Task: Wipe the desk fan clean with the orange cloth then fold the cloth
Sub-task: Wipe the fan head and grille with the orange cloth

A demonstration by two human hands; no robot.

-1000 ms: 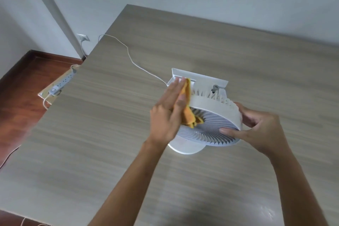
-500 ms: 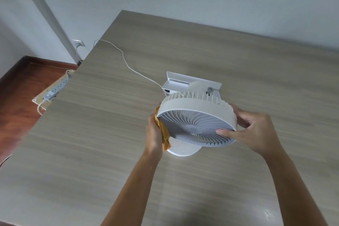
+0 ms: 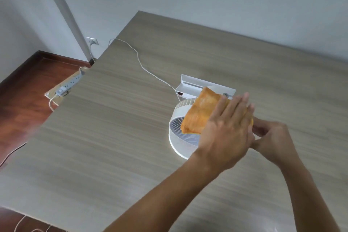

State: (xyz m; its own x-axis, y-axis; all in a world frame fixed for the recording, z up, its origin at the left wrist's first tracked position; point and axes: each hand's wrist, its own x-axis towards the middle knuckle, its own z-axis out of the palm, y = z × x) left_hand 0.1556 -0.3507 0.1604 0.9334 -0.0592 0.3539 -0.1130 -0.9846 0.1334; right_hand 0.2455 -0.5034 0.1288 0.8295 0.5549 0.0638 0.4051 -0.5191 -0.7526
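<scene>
Since half a second ago, our left hand (image 3: 225, 132) has swept the orange cloth (image 3: 202, 112) onto the fan (image 3: 178, 117), fingers spread flat; right hand (image 3: 271, 138) pinches the rim. Risk: pressure tips it mid-bench (image 3: 113, 137).

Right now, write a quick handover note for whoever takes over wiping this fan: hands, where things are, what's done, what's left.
Left hand: flat, pressing the orange cloth onto the top and front of the fan head.
Right hand: gripping the right side of the desk fan, steadying it.
The fan stands on its round base on the table; a white cord runs off the far-left edge.
Done: wiping is under way; how much is clean cannot be told.
Left: finish wiping, then fold the cloth.
</scene>
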